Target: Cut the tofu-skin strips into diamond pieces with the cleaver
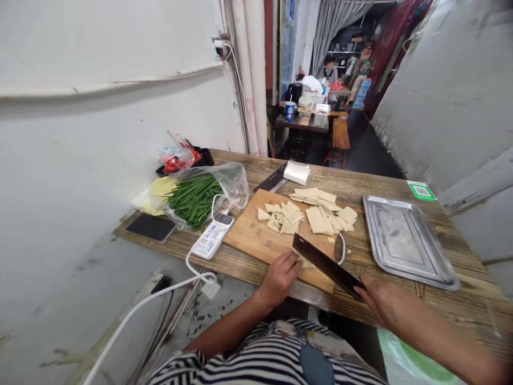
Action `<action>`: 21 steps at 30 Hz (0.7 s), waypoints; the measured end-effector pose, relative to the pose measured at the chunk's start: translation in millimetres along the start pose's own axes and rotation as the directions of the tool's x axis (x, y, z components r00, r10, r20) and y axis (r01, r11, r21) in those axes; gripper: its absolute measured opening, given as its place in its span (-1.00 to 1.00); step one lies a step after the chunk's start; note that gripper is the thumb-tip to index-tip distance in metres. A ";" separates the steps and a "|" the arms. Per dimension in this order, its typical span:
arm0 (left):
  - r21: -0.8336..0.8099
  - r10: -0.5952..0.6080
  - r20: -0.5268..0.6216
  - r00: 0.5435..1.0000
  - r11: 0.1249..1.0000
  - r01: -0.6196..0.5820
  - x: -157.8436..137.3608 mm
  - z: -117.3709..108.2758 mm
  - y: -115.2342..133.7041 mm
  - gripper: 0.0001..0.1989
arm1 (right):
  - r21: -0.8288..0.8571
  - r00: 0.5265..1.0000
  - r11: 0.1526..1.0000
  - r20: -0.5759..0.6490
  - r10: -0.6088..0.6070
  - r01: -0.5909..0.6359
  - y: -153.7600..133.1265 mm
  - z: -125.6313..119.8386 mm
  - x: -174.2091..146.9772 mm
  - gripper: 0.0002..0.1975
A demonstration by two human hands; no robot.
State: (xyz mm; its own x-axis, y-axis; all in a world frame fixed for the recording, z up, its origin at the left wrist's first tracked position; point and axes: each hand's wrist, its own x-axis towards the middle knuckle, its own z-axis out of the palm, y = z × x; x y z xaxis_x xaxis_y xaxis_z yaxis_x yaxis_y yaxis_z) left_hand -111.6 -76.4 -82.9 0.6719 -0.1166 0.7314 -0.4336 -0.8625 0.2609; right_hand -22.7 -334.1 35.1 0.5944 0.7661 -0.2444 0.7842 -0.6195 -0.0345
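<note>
My right hand (379, 299) is wrapped round the handle of a dark cleaver (326, 264), its blade slanting over the front right of a wooden cutting board (246, 235). Fingers curled, my left hand (280, 275) presses a pale tofu sheet (306, 262) onto the board beside the blade; most of that sheet is hidden by the hand and cleaver. Farther back on the board lie a pile of cut tofu pieces (282, 216), a stack of tofu sheets (315, 197) and another group of tofu pieces (331, 219).
Right of the board is a metal tray (409, 240). To the left are green chives (194, 199) in a plastic bag, a white power strip (212, 237) with cables, and a phone (151, 228). Behind the board lie another knife (272, 178) and a white box (296, 172). A person (331, 69) is far back.
</note>
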 end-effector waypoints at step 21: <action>0.086 -0.013 -0.026 1.000 0.996 0.015 7.4 -1.8 0.2 -0.84 | -0.054 0.904 0.992 -0.407 -0.129 0.118 -17.6 35.6 -16.0 -0.70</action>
State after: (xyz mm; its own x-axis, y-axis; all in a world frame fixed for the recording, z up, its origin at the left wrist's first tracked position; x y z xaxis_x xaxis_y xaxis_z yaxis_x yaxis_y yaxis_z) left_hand -107.8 -76.5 -76.3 0.6616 -0.0925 0.7441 -0.3704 -0.9032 0.2170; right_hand -52.4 -341.6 5.1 0.5085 0.8424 0.1782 0.8571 -0.5150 -0.0109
